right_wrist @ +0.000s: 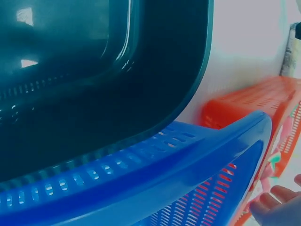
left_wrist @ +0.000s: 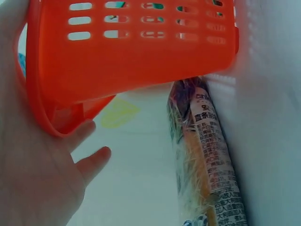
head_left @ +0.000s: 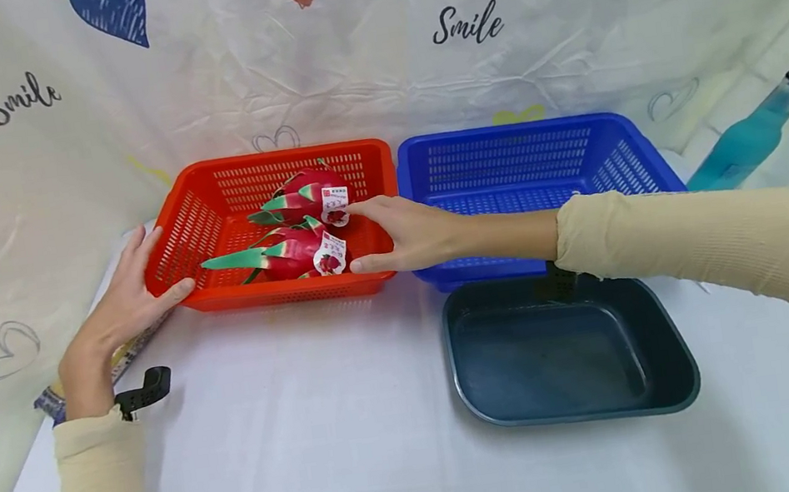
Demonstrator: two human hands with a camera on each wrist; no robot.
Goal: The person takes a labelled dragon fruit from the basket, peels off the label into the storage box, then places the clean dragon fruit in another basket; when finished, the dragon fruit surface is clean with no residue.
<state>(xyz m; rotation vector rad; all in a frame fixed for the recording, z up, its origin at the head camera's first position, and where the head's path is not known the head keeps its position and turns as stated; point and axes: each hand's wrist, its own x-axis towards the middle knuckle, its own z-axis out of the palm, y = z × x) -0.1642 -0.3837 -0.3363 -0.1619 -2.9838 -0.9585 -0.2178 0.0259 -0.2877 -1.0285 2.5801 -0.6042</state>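
Note:
Two pink dragon fruits with green-tipped scales and white labels lie in the red basket. The nearer dragon fruit points its long green leaf left; the farther dragon fruit sits just behind it. My right hand reaches over the basket's right side, thumb and fingers apart, its fingertips close to the labelled ends; contact is unclear. At the basket's left end, my left hand rests against the rim, thumb extended along the front corner and fingers spread. In the left wrist view, the hand touches the basket's edge.
Right of the red basket stands a blue basket, with a dark green tub in front of it. A bottle of blue liquid is at the far right. A long plastic-wrapped packet lies beside the red basket's left end.

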